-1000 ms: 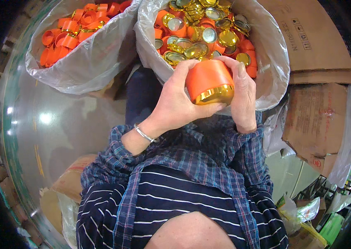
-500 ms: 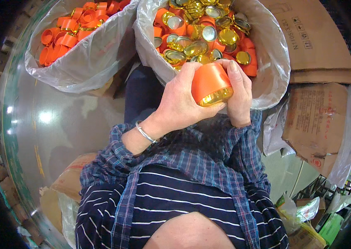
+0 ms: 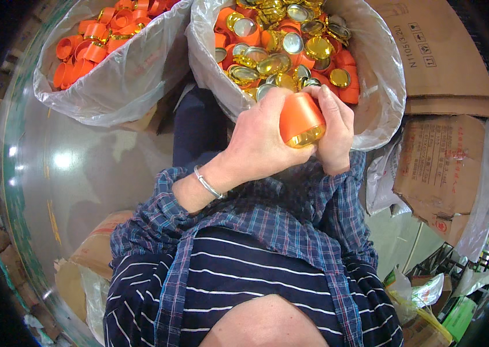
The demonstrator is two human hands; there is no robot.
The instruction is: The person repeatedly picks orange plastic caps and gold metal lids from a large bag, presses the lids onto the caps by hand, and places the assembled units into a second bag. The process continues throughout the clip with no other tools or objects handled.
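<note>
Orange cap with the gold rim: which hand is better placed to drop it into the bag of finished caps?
Probably the left hand: it wraps most of the orange cap, while the right hand only pinches its far side. The bag of finished caps lies directly ahead.

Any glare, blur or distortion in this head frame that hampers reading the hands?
Head view: fisheye bends the cardboard box edges near the rim; glare spot on the shiny floor; both hands, left hand and right hand, and the orange cap are sharp, evenly lit.

- Glossy pale floor point(image 3: 65, 173) with light glare, left of the fingers.
- Flattened cardboard boxes point(image 3: 441, 63) stacked right of the fingers.
- Crumpled plastic wrap point(image 3: 423, 289) lower right.
</note>
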